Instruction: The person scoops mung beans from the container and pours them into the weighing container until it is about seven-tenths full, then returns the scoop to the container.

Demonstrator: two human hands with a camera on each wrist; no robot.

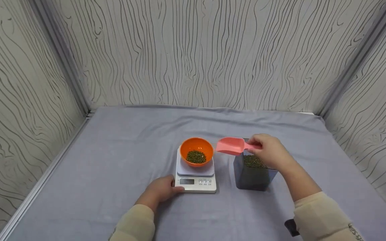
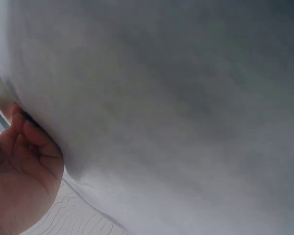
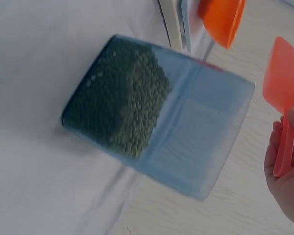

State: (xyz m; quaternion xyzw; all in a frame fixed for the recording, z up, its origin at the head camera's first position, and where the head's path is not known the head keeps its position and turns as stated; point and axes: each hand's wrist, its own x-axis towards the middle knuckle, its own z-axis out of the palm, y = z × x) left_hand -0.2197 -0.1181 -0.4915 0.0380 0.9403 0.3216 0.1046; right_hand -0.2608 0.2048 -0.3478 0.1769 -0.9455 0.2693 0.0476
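My right hand [image 1: 269, 150] grips the handle of a pink scoop [image 1: 230, 146], held level above the table between the bowl and the bin. No beans show in the scoop. Below that hand stands a clear, dark-tinted container [image 1: 252, 179] partly filled with small green mung beans [image 3: 142, 98]. An orange bowl [image 1: 196, 144] holds a small heap of mung beans [image 1: 196, 156] and sits on a white kitchen scale [image 1: 196, 189]. At the scale's front left corner, my left hand [image 1: 161, 189] holds its edge, thumb along the front; the display digits are unreadable.
A grey-lilac cloth [image 1: 112, 160] covers the table, with wrinkles near the back. Wood-grain patterned panels [image 1: 193, 53] rise at the back and on both sides. A small black object [image 1: 292, 227] lies near my right sleeve, partly hidden by it.
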